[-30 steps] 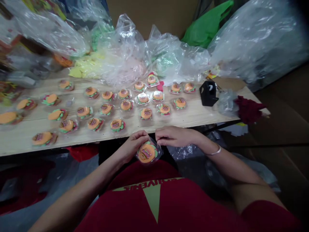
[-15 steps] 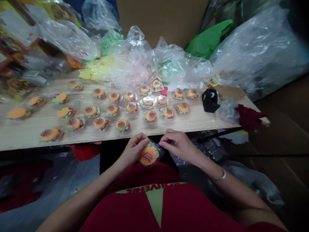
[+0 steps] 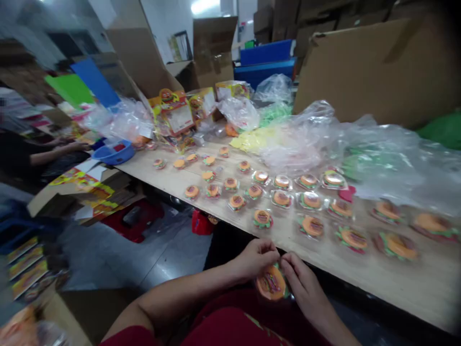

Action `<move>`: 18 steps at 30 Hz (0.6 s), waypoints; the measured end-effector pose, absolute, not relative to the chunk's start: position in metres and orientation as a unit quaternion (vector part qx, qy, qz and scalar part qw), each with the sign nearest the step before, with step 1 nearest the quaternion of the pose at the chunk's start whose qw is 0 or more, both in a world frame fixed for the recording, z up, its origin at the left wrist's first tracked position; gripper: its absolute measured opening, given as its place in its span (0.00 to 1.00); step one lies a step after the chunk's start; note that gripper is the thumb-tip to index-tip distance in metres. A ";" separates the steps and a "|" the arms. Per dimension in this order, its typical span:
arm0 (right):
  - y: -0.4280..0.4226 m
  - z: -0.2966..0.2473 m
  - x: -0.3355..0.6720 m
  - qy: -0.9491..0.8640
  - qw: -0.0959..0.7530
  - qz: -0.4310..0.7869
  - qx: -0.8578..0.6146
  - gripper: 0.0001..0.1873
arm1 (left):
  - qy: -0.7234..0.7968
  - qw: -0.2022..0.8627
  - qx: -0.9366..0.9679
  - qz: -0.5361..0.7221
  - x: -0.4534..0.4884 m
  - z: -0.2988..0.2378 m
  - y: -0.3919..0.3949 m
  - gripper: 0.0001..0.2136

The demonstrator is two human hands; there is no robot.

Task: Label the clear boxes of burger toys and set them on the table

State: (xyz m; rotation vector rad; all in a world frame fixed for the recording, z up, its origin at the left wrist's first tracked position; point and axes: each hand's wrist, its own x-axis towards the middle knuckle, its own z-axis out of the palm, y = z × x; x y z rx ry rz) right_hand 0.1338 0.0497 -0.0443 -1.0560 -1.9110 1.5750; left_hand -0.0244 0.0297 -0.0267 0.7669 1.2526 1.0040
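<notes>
A toy burger in a clear plastic case (image 3: 272, 284), with an orange bun, a printed sticker and green edging, is held low in front of my red shirt. My left hand (image 3: 256, 260) pinches its upper left edge with bent fingers. On the other side my right hand (image 3: 304, 279) has its fingers closed at the case's upper right edge, the fingertips of both hands nearly meeting. Part of the case is hidden behind the fingers. Several similar burger packs, such as one pack (image 3: 262, 218) just beyond my hands, lie spread on the wooden table (image 3: 226, 218).
Clear bags of yellow, pink and green pieces (image 3: 288, 149) line the table's back. Printed boxes (image 3: 176, 115) and a blue basin (image 3: 114, 153) stand at the far left, near a seated person (image 3: 32, 154). A red stool (image 3: 135, 221) is on the floor. Cardboard (image 3: 382, 72) rises behind.
My view has swung left, bringing the seated person, basin and boxes into sight. Both hands stay at the burger case, and my right hand is now closer to my left.
</notes>
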 end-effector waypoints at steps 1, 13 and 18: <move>0.051 -0.050 0.123 -0.688 0.230 0.576 -0.378 0.17 | 0.551 0.623 0.325 0.450 -0.034 -0.028 0.029 0.07; 0.056 -0.062 0.026 -0.679 0.220 0.617 -0.332 0.19 | 0.591 0.498 0.127 0.622 -0.115 -0.036 -0.017 0.29; 0.057 -0.061 0.038 -0.684 0.117 0.648 -0.314 0.19 | 0.730 0.339 0.150 0.574 -0.283 0.003 0.037 0.12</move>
